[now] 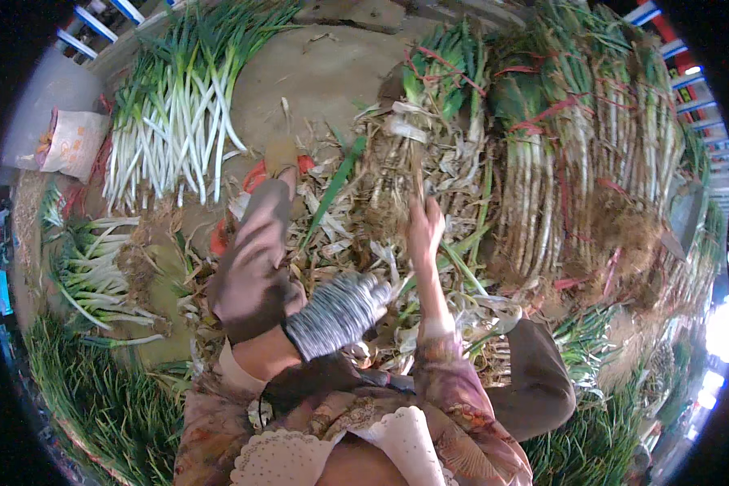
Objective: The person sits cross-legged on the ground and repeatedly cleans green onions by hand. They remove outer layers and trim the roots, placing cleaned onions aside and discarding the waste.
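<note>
My right hand is bare and reaches forward over a heap of soil-stained, unpeeled green onions. Its fingers are curled round the near end of a brown, dry-skinned stalk, slightly blurred; the far end merges into the heap. My left hand wears a grey knit glove and hovers near my left knee, fingers loosely apart and holding nothing. Torn dry husks lie around my left foot and beneath both hands. A loose green leaf lies across the husks.
Peeled white-stemmed green onions lie front left, with a shorter pile nearer me. Dirty bundles tied with red strips line the right. A printed sack lies far left. Green tops spread along my left side.
</note>
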### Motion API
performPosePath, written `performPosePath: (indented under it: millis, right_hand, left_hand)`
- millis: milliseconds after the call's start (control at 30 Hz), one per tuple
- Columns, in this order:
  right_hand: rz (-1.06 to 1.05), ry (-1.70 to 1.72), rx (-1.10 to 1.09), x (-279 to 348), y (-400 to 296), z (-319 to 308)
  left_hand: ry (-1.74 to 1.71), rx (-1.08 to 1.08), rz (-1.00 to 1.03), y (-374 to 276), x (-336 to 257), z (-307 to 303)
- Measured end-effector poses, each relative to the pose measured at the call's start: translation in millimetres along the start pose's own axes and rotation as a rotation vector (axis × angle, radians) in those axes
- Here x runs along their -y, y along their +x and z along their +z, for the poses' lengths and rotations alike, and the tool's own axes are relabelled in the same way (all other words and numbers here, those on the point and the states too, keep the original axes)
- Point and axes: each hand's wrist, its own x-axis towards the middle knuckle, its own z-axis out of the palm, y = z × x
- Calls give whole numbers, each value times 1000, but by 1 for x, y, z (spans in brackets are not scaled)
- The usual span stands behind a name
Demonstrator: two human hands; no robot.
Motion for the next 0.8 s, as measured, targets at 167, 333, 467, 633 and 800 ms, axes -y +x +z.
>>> performPosePath:
  millis: [167, 333, 467, 633, 800]
  right_hand:
    - [129, -113, 292, -55, -144, -59]
    - [152, -80, 272, -82, -141, -79]
    - [39, -306, 356, -7, -173, -121]
    - [-98, -285, 350, 22, -240, -170]
    - [-335, -392, 275, 4, -243, -189]
  left_hand:
    - [-477, -709, -2, 17, 3, -9]
    - [-1387, -856, -268, 38, 28, -21]
    - [-1630, -919, -514, 60, 68, 15]
    - [-1709, -891, -779, 131, 105, 79]
    - [-1814, -723, -555, 125, 44, 8]
